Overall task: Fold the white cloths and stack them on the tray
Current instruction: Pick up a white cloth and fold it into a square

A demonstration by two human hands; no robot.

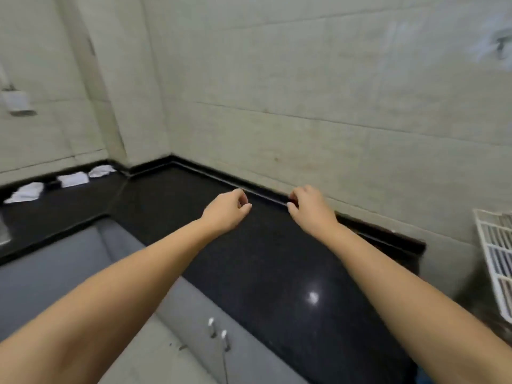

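- Left cloth: white, rumpled, lying on the black counter at its far left.
- Middle cloth: white, roughly rectangular, flat.
- Right cloth: white, crumpled, nearest the wall corner.

L-shaped black countertop, polished speckled stone, wraps an inside corner; a raised black upstand runs along its back edge against the wall. Bright light glare reflects off the stone near the front. Walls are pale greenish-grey tile with thin grout lines, scuffed and smeared at upper right. White switch or socket box on the left wall, blurred. Grey cabinet fronts under the counter, with two small metal door handles side by side. White wire rack leans at the right edge, past the counter end. Frame is soft with blur.
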